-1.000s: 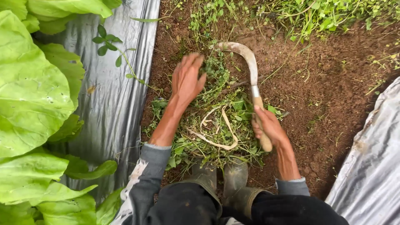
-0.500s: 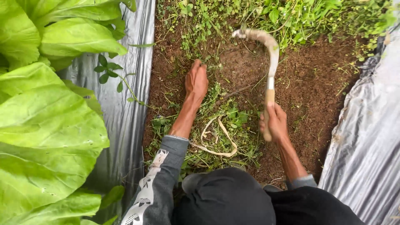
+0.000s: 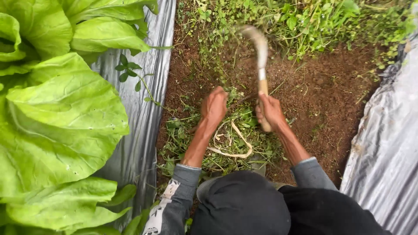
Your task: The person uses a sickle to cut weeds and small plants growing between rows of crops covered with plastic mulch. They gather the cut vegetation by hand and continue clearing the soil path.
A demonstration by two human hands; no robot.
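Note:
My right hand (image 3: 270,111) grips the wooden handle of a curved sickle (image 3: 260,51), whose blade reaches up into the standing weeds (image 3: 305,21). My left hand (image 3: 214,108) is closed on a clump of weeds just left of the sickle handle. A pile of cut weeds (image 3: 226,139) with a pale root strip lies on the brown soil (image 3: 322,95) between my arms. My dark-clothed knees fill the bottom of the view.
Silver plastic mulch (image 3: 139,109) borders the soil furrow on the left, with big light-green leafy plants (image 3: 56,109) over it. Another sheet of silver mulch (image 3: 387,143) rises on the right. Green weeds cover the far end of the furrow.
My left hand pulled back from the bare soil and closed on weeds near the pile. The sickle and my right hand shifted left, closer to my left hand.

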